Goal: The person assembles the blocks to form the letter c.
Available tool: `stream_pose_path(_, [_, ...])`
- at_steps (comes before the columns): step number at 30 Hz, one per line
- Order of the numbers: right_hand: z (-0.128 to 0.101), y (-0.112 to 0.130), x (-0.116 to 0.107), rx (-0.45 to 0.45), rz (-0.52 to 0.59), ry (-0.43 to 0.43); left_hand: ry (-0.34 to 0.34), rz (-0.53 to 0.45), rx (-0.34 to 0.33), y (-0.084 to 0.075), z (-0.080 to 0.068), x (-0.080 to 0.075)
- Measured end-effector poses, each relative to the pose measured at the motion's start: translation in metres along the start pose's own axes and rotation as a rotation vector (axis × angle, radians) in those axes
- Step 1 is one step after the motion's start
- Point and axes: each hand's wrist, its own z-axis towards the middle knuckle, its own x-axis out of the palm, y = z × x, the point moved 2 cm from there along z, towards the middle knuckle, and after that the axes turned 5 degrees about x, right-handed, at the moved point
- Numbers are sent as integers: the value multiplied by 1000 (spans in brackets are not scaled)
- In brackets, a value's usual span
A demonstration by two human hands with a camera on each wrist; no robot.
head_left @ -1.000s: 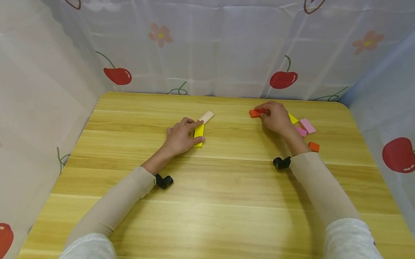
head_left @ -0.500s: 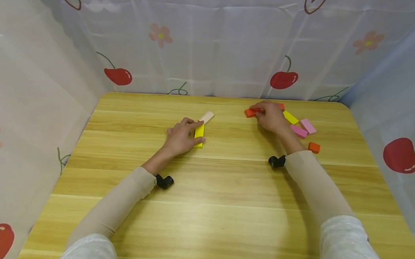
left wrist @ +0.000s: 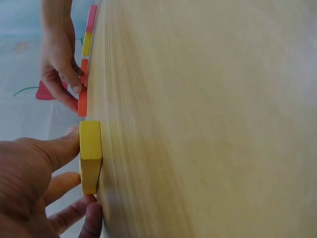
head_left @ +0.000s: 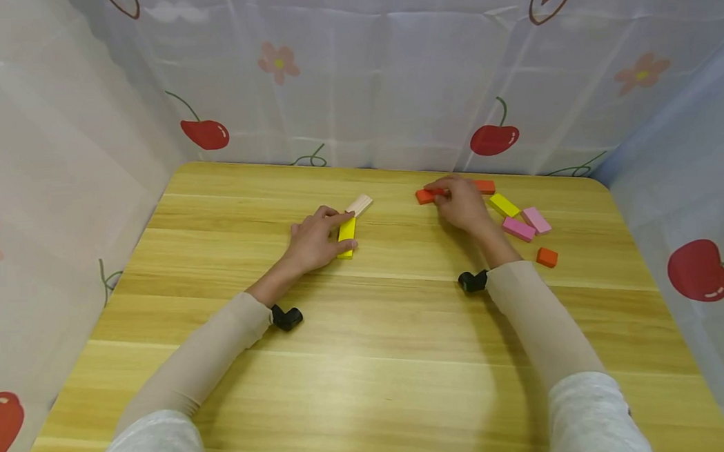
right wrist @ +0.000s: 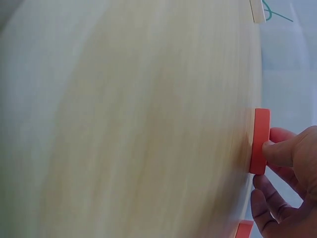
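Observation:
My left hand (head_left: 316,241) holds a yellow wooden block (head_left: 347,238) lying on the table, thumb and forefinger at its two ends. A plain wood block (head_left: 359,205) lies beyond it, at an angle and close to its far end. To the right, my right hand (head_left: 463,204) pinches a red-orange block (head_left: 425,196) between thumb and fingers, low at the tabletop. The right wrist view shows the same red-orange block (right wrist: 260,141) with the thumb against its side. In the left wrist view the yellow block (left wrist: 90,156) stands large beside the fingers.
Right of my right hand lie another red-orange block (head_left: 485,187), a yellow block (head_left: 504,205), a light pink block (head_left: 536,220), a darker pink block (head_left: 518,229) and a short orange block (head_left: 547,257). A patterned curtain (head_left: 353,81) borders the wooden table (head_left: 370,364).
My right hand has slid the red-orange block leftward along the table, uncovering the other red-orange, yellow and pink blocks behind it. My left hand stays on its yellow block.

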Motion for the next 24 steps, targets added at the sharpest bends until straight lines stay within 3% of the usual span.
stream_pose_path(24, [8, 24, 16, 5, 18, 8, -6, 15, 0, -2, -1, 0])
